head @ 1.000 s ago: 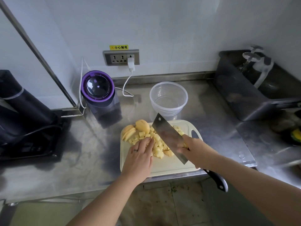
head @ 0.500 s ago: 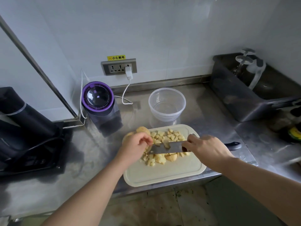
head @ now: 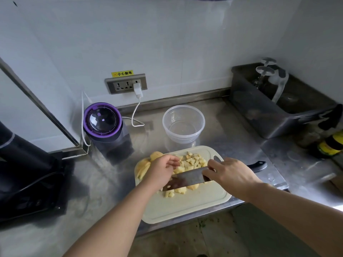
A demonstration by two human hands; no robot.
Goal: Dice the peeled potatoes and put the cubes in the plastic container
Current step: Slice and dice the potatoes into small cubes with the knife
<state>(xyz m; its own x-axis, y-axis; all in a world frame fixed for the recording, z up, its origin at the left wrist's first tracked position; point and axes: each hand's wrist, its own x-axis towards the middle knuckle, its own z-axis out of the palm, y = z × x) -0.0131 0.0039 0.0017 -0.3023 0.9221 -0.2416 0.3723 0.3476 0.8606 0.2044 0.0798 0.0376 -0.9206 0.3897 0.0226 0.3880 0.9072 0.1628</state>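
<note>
**Cleaver [head: 185,178] now lies across the board [head: 185,206], no longer raised; left hand [head: 163,169] has curled in over the cubes [head: 193,162].**

Right hand [head: 232,173] grips the cleaver where blade meets handle. Whether the left hand pinches any cubes cannot be told. Cubes heap mid-board, with slices [head: 144,167] to their left, and the container [head: 183,123] behind is empty. Cubes could spill off the tilted blade onto the counter [head: 232,130], or its edge could nick the left hand. Left fingertips and the cubes under the blade are hidden.
</note>
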